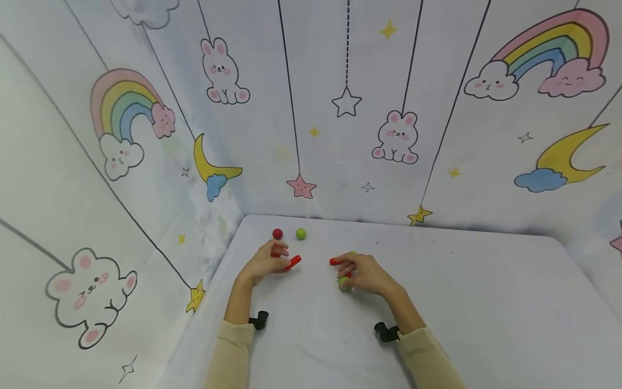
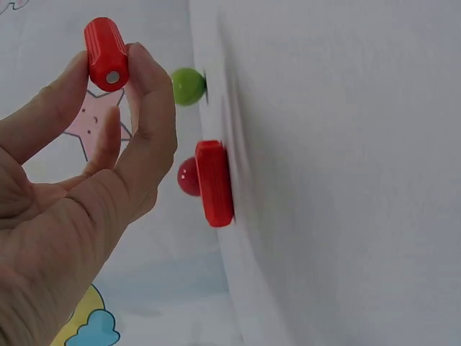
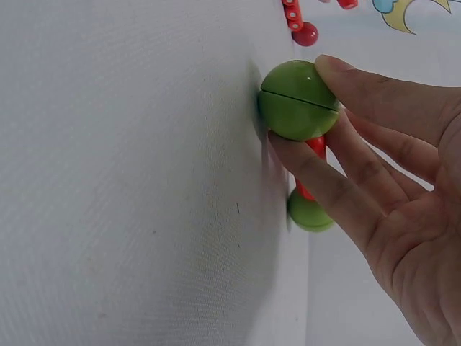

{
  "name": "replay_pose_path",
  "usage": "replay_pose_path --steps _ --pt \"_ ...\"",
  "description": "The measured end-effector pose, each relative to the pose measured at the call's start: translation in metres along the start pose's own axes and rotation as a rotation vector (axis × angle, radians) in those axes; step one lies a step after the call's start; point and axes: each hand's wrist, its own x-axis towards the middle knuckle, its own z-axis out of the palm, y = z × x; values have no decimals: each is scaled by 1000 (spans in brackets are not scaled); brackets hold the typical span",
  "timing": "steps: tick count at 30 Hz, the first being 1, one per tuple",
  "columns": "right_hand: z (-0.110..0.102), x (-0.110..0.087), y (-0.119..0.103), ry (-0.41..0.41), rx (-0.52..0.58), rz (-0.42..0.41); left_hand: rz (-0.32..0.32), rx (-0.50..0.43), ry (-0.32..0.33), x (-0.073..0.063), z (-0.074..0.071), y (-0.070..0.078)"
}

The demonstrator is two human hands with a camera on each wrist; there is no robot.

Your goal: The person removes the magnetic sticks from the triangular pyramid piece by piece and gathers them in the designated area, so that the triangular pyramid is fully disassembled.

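My left hand (image 1: 267, 263) pinches a short red rod (image 2: 106, 54) between thumb and fingertip, raised above the table. A round metallic spot shows on the rod's end. Below it lies another red rod (image 2: 215, 184), with a red ball (image 2: 188, 176) just behind. My right hand (image 1: 367, 273) grips a green ball (image 3: 297, 101) between thumb and fingers, close to the table. A seam runs across that ball. Behind the fingers, a partly hidden red rod (image 3: 320, 146) lies between it and a second green ball (image 3: 310, 213).
Toward the table's far left edge stand a red ball (image 1: 277, 233) and a green ball (image 1: 301, 234). White cloth covers the table (image 1: 486, 302). Cloth walls (image 1: 335, 151) printed with rabbits, stars and rainbows rise behind and at the left.
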Motion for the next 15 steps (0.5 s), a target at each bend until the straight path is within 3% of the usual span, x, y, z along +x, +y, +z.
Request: replay_pose_path --steps 8,15 --pt "-2 -1 1 -1 -4 -9 11 157 184 -4 -24 -5" --pt "0 -1 1 -8 33 -7 6 222 233 -2 -32 -9"
